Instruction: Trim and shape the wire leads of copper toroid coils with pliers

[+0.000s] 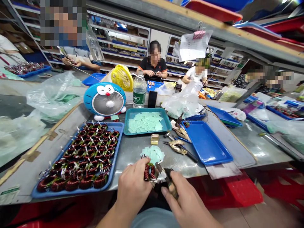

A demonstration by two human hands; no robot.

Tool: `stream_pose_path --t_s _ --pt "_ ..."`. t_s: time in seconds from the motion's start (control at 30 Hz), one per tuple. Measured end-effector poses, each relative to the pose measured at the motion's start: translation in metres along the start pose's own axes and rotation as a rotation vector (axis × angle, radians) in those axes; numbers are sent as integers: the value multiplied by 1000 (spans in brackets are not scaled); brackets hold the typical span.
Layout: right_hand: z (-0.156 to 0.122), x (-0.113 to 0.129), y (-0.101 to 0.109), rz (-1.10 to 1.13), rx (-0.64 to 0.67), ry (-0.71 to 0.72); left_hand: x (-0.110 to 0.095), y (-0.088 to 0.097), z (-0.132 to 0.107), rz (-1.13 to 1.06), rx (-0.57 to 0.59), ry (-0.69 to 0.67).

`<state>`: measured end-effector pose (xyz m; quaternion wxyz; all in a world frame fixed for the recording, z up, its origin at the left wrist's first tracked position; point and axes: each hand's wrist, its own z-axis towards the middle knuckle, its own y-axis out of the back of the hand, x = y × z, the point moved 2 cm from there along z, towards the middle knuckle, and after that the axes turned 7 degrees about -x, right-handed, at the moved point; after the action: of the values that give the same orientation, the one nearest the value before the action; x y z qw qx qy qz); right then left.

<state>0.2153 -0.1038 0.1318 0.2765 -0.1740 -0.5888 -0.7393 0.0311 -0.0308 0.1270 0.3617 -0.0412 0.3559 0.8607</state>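
Observation:
In front of my body my left hand (135, 182) is closed around a toroidal coil (149, 172) wound with dark red wire. My right hand (180, 194) grips a hand tool (163, 172) with a flat metal end and a worn, dark handle; its exact kind is partly hidden by my fingers. The metal end lies close beside the coil, and I cannot tell whether they touch. Just beyond the coil is a small pile of pale green sheets (155, 154). Many similar coils (89, 152) stand in rows in a blue tray (120, 133) to the left.
A teal tray (169, 126) holds more green pieces. Pliers (178, 148) and other tools lie beside a blue tray (209, 142) with one coil in its far corner. A small fan (104, 100), a water bottle (139, 91) and a phone (152, 99) stand behind. Co-workers sit opposite.

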Motion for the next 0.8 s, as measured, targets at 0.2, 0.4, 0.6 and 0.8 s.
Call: stream_pose_path --t_s 0.2,0.4,0.6,0.8 --pt "-1 -2 -16 -126 -117 55 2 -4 -5 15 16 -2" --pt "5 0 -7 -93 -81 62 7 3 -6 -147 156 207" --pt "9 4 1 -69 21 0 5 8 -2 -440 349 582" --pt "9 10 -3 -84 30 4 7 8 -5 -416 332 593"
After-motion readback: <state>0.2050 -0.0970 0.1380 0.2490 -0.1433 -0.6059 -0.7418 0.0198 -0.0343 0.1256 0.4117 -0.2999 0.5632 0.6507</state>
